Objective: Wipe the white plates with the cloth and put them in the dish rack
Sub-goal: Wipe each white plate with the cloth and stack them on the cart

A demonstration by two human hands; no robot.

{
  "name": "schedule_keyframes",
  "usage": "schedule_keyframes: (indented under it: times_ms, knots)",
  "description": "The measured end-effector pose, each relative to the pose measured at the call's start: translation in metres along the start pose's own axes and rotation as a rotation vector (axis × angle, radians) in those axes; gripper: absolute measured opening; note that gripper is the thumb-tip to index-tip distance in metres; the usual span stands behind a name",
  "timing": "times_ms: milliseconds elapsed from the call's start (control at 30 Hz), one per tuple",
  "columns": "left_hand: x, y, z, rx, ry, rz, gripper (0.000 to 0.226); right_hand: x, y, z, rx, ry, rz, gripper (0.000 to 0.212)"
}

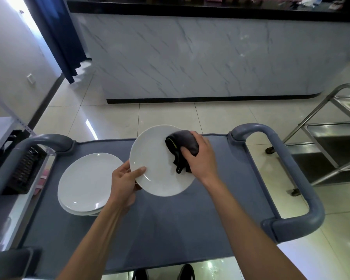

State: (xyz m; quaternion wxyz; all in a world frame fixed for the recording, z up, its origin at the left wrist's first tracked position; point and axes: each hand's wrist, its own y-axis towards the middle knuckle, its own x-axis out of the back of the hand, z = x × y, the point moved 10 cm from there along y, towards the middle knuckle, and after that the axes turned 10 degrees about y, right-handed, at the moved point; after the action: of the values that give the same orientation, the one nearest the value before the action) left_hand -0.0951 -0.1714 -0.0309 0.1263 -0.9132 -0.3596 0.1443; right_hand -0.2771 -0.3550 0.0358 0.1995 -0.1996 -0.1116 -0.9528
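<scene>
I am holding a plate (156, 164) tilted above the middle of the cart (220, 209), toward its far edge. My left hand (123, 182) is gripping the plate's near-left rim, the thumb lying across the face and the other fingers (127, 170) curling underneath. My right hand (200, 156) is pressing a bunched dark cloth (182, 146) against the plate's upper right part, its fingers wrapping tight around the cloth. A loose end of the cloth is hanging down over the plate's face.

A stack (85, 184) of more white plates is sitting flat on the cart near its left edge, just beside the plate I am holding and partly behind my left hand. A black rack (26, 170) is standing off the cart's left edge, on a lower shelf; I cannot tell whether anything is in it. A steel trolley (331, 138) is standing on the floor well apart to the right
</scene>
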Motion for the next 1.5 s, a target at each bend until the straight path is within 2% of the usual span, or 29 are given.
schedule_keyframes:
  times_ms: [167, 333, 600, 800, 900, 1033, 1133, 1200, 1333, 1500]
  knots:
    - [0.004, 0.003, -0.001, -0.004, -0.131, -0.082, 0.033, -0.002, -0.019, -0.016, -0.171, 0.270, -0.057, 0.065]
    - [0.002, 0.001, 0.001, -0.003, -0.199, -0.117, 0.035, -0.005, -0.032, -0.021, -0.259, 0.426, -0.114, 0.061]
    - [0.002, 0.000, 0.003, 0.031, -0.065, -0.055, 0.032, 0.005, -0.039, -0.030, -0.271, 0.600, -0.200, 0.057]
    - [0.008, 0.022, -0.052, -0.095, 0.254, 0.007, 0.017, 0.024, -0.025, -0.014, -0.124, 0.475, -0.062, 0.059]
    - [-0.011, 0.031, -0.075, -0.151, 0.524, 0.151, 0.012, 0.028, -0.020, -0.003, -0.059, 0.413, 0.015, 0.059]
    - [-0.034, 0.029, -0.082, -0.167, 0.767, 0.319, 0.018, 0.030, -0.018, 0.008, 0.007, 0.371, 0.054, 0.058]
    - [-0.042, 0.029, -0.082, -0.186, 0.903, 0.344, 0.026, 0.029, -0.015, 0.017, 0.073, 0.304, 0.084, 0.058]
    - [-0.042, 0.027, -0.081, -0.206, 0.861, 0.308, 0.024, 0.030, -0.013, 0.021, 0.108, 0.241, 0.062, 0.058]
    - [-0.035, 0.020, -0.071, -0.175, 0.594, 0.207, 0.020, 0.030, -0.011, 0.023, 0.165, 0.121, 0.008, 0.061]
    - [-0.017, 0.013, -0.050, -0.126, 0.304, 0.001, 0.013, 0.026, -0.016, 0.005, 0.101, 0.044, -0.068, 0.065]
